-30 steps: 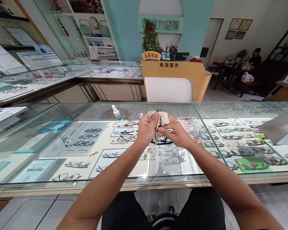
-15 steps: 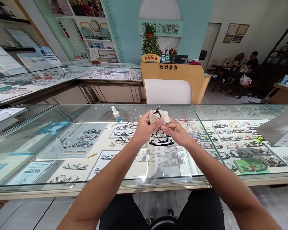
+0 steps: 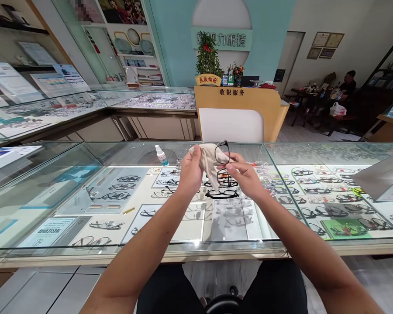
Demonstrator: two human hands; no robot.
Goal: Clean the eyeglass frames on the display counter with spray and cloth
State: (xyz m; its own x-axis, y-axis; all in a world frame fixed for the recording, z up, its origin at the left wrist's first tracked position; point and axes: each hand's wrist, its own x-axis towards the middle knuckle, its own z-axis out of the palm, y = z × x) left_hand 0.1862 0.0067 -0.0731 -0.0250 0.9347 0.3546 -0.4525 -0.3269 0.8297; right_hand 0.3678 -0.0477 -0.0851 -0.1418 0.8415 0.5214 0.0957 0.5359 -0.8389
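My left hand [image 3: 191, 171] is closed on a cream cleaning cloth [image 3: 210, 158], which hangs loosely from the fingers. Beside it, my right hand [image 3: 244, 173] pinches a pair of dark-framed eyeglasses [image 3: 229, 153] near the middle. The glasses are held on end, one lens above the other, and the cloth lies against or just behind them; I cannot tell whether it touches the lenses. Both hands are above the glass display counter [image 3: 170, 250]. Below them, a black pair of glasses [image 3: 222, 194] shows. A white spray bottle [image 3: 161, 155] stands on the counter left of my hands.
Several spectacle frames lie in the display on both sides. A grey angled stand [image 3: 381, 176] is at the right. Across the aisle is a wooden cashier desk [image 3: 278, 111] with a plant [image 3: 207, 56]. A person [image 3: 349, 85] sits far right.
The cloth was bunched around the glasses between both hands. Now it hangs open from my left hand, the lenses show, and the hands are farther apart.
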